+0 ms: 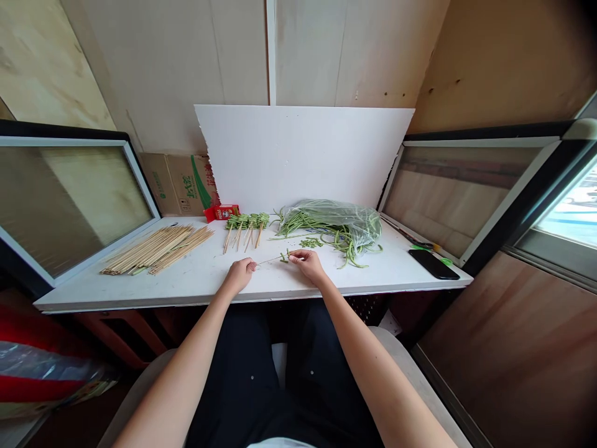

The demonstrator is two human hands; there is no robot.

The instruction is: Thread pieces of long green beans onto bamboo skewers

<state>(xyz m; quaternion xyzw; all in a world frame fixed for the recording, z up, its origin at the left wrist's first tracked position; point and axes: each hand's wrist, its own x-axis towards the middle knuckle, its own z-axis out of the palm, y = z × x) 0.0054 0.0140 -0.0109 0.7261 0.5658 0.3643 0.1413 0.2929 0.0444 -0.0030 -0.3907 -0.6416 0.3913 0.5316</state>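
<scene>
Pinched in my left hand (240, 275) is the lower end of a thin wooden skewer (268, 261), which points right. Short green bean pieces (284, 257) sit across its far end. The closed fingertips of my right hand (308, 264) are at that end, on a bean piece. Just behind lies a small pile of cut bean pieces (311, 242). Finished-looking skewers of green beans (247, 221) lie in a row at the back, sticks toward me. Long green beans (303, 221) spill from a clear plastic bag (364, 221) at the back right.
Many bare wooden skewers (158, 249) lie in a heap on the left of the white table (186, 292). A red box (226, 211) and a cardboard carton (180, 183) stand behind. On the right lie a black phone (433, 264) and a dark long tool (408, 235). Framed panes flank both sides.
</scene>
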